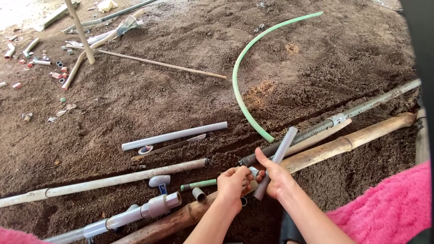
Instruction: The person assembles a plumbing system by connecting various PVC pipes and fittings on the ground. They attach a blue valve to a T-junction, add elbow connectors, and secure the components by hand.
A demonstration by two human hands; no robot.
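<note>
Right hand gripping short grey pipe, tilted. Left hand closed, pinching small fitting at pipe. Bamboo pole on soil beneath.

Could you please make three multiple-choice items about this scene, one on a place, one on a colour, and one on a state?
1. Where does the short grey pipe lie?
A. In the right hand
B. Flat on the soil, far from both hands
C. Inside the bamboo pole

2. What colour is the curved hose on the soil?
A. Red
B. Green
C. Black

3. What is the state of the left hand?
A. Open and flat on the soil
B. Out of view
C. Fingers closed on a small pipe fitting next to the right hand

Answers:
1. A: the right hand's fingers wrap the pipe's lower part, which stands tilted.
2. B: the hose arcs pale green across the brown soil.
3. C: the fingers are curled together, pinching a small grey piece beside the pipe.
</note>
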